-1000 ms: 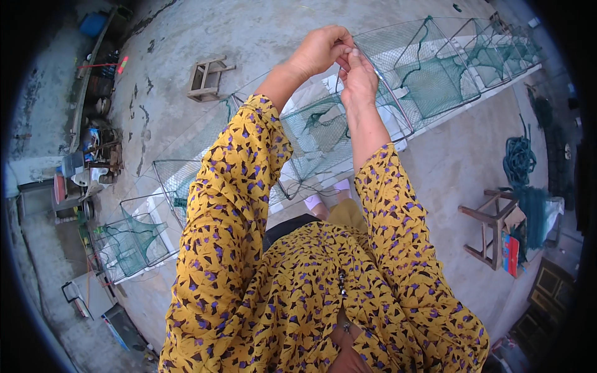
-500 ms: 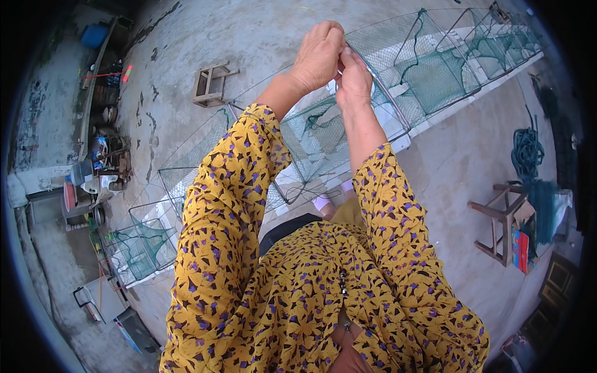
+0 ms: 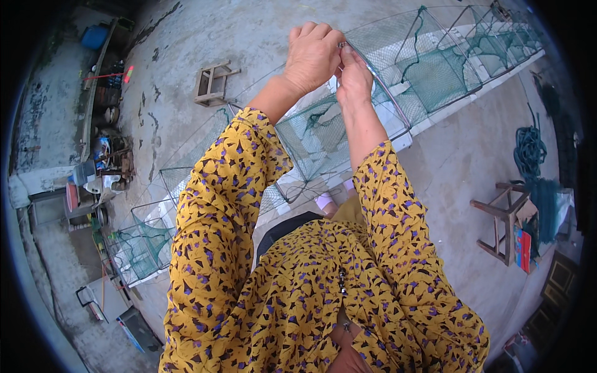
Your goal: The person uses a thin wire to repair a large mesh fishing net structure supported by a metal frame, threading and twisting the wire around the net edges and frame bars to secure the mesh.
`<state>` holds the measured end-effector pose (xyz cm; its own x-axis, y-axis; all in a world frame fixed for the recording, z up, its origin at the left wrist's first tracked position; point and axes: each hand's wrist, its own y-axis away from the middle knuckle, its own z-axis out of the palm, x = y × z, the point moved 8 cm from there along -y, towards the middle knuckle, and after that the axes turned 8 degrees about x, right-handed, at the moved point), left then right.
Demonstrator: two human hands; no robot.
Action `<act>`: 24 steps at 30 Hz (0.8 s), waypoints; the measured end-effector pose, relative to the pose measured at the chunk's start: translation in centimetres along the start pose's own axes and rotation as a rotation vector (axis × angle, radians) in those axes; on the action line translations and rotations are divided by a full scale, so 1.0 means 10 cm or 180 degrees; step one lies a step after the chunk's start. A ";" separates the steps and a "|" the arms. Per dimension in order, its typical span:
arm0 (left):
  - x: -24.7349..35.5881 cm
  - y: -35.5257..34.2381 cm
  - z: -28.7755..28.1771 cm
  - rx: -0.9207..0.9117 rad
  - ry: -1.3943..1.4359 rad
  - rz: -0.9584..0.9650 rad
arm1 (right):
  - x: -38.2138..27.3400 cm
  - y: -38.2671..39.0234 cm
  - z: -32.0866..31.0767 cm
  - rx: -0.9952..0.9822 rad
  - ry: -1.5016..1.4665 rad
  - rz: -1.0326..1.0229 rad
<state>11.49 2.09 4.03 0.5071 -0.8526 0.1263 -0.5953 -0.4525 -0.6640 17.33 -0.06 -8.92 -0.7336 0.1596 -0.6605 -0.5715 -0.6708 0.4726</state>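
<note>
A long folding net trap, green mesh stretched over thin rectangular metal frames, runs diagonally across the view before me. Both hands meet at the upper corner of one frame. My left hand is closed there, fingers bent and knuckles up; its fingertips are mostly hidden. Beside it, my right hand pinches at the frame corner with thumb and fingers. A tiny dark metallic bit shows between the two hands, too small to name.
A small wooden stool stands beyond the trap at left. Another wooden stool, beside a coil of green rope and dark green netting, is at right. Basins and clutter line the left wall. The floor is concrete.
My left hand has shifted slightly left and its fingers have lifted and spread a little at the knuckles, exposing the small metallic bit. My right hand stays nearly still.
</note>
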 end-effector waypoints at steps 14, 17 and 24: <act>0.00 -0.10 0.25 -0.1097 0.0218 0.0599 | -0.01 0.08 -0.05 0.0184 0.0286 0.0009; -0.03 -0.09 0.29 -0.1214 0.0199 0.0454 | 0.00 0.08 -0.05 0.0193 0.0275 -0.0012; 0.00 -0.02 0.28 -0.0869 0.0111 0.0435 | 0.05 0.06 -0.04 0.0173 0.0181 0.0037</act>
<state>13.32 2.93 2.12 0.3919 -0.9167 0.0779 -0.8044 -0.3825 -0.4545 16.76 -0.67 -9.24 -0.7190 0.1096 -0.6863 -0.5834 -0.6319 0.5103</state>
